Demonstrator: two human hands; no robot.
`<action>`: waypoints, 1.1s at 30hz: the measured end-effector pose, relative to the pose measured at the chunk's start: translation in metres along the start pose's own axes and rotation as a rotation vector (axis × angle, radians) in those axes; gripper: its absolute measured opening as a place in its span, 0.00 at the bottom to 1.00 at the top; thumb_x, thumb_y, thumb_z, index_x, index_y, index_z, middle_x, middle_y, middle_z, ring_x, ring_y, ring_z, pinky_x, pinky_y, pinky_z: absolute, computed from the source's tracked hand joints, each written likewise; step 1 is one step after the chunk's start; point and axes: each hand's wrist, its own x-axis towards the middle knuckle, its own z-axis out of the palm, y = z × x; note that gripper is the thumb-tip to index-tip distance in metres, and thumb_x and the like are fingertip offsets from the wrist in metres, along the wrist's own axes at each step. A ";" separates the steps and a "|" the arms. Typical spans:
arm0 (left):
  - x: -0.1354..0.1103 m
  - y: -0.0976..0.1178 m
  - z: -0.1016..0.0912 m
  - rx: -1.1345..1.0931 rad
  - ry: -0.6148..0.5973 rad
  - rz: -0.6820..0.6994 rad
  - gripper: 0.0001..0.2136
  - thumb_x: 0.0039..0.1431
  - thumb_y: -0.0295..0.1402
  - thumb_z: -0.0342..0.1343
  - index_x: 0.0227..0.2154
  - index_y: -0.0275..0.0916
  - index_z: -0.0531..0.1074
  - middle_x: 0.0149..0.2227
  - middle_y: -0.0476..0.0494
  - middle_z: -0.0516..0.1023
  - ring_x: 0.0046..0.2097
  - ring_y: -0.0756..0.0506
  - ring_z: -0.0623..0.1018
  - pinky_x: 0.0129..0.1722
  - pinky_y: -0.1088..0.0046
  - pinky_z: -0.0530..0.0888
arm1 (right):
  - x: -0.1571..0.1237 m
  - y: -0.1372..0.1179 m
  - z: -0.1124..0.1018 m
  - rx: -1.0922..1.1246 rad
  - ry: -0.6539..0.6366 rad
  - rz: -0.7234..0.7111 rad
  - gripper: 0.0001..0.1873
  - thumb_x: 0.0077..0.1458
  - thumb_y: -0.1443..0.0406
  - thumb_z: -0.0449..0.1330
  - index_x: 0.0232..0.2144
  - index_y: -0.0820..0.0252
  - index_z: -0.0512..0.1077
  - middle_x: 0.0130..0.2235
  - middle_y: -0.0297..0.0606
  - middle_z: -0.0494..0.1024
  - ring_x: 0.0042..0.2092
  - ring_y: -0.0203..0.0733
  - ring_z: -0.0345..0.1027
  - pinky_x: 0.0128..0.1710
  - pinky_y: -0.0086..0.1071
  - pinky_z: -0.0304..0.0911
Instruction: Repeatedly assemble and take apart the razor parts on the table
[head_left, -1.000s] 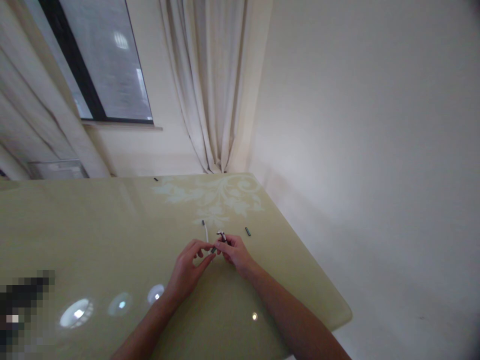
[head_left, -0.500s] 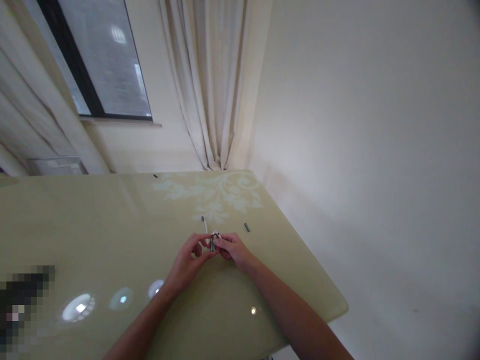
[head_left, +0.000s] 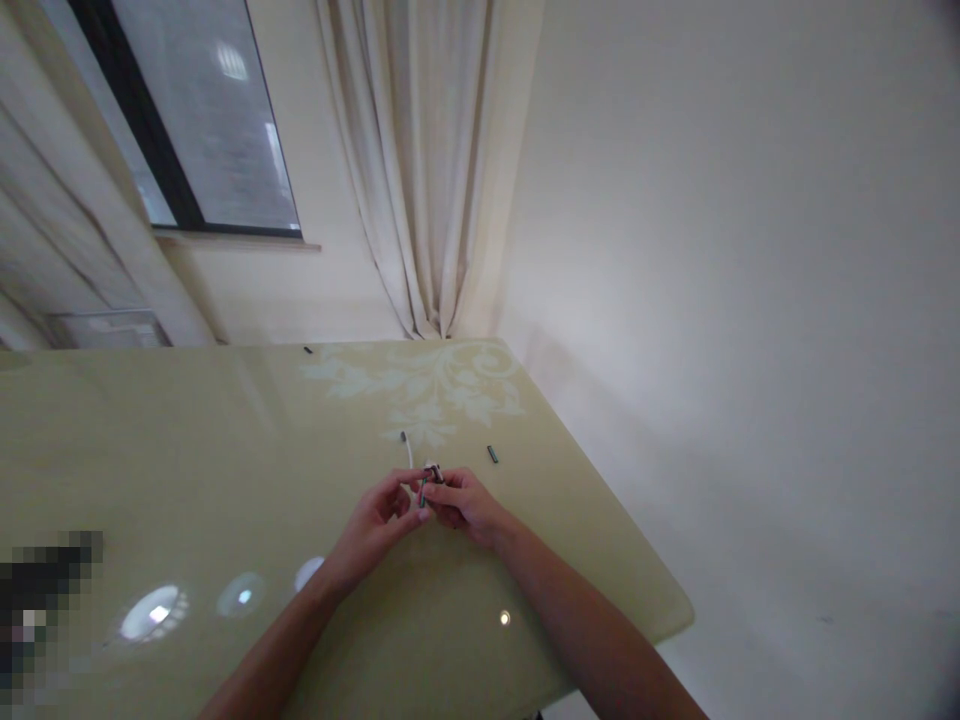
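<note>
Above the table, my left hand pinches a small dark green, battery-like piece between thumb and fingertips. My right hand is closed on a small black-and-white item, largely hidden by the fingers; its thumb presses against the green piece. Just behind the hands, a thin white strip with a dark tip points away from me; its near end is hidden. A second dark green, battery-like piece lies on the table, to the right of the strip.
The glossy pale-green table has a white floral pattern and a rounded right corner. A small dark piece lies near its far edge. A blurred dark object is at the left. Curtains and a wall stand beyond.
My right thumb has come forward over the green piece, covering more of it. My left thumb has slid slightly left, and the piece is a little more tilted. The view has shifted slightly.
</note>
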 end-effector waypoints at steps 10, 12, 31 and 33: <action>0.005 0.009 -0.012 0.097 0.112 -0.002 0.23 0.56 0.47 0.65 0.52 0.42 0.79 0.34 0.48 0.75 0.29 0.50 0.69 0.29 0.75 0.66 | 0.002 -0.001 -0.003 -0.316 0.050 -0.176 0.28 0.61 0.42 0.59 0.36 0.63 0.79 0.22 0.27 0.64 0.21 0.30 0.49 0.22 0.28 0.43; 0.004 0.005 -0.012 -0.002 0.134 -0.048 0.26 0.55 0.48 0.66 0.55 0.42 0.78 0.34 0.48 0.75 0.32 0.49 0.71 0.32 0.74 0.68 | 0.000 -0.003 -0.003 -0.396 0.080 -0.256 0.28 0.64 0.43 0.57 0.37 0.63 0.79 0.24 0.29 0.66 0.23 0.31 0.54 0.23 0.28 0.47; 0.000 0.009 -0.001 -0.355 0.103 -0.161 0.25 0.49 0.42 0.73 0.51 0.43 0.81 0.44 0.43 0.83 0.46 0.42 0.78 0.50 0.67 0.73 | -0.009 -0.003 0.002 -0.419 -0.013 -0.383 0.17 0.65 0.51 0.61 0.40 0.60 0.72 0.24 0.28 0.69 0.25 0.32 0.60 0.27 0.27 0.55; -0.001 0.010 -0.001 -0.367 0.111 -0.169 0.25 0.48 0.42 0.73 0.50 0.43 0.81 0.44 0.43 0.84 0.46 0.42 0.79 0.51 0.66 0.73 | -0.009 -0.005 0.002 -0.423 -0.022 -0.380 0.18 0.64 0.51 0.62 0.40 0.60 0.73 0.24 0.28 0.69 0.25 0.32 0.61 0.27 0.27 0.56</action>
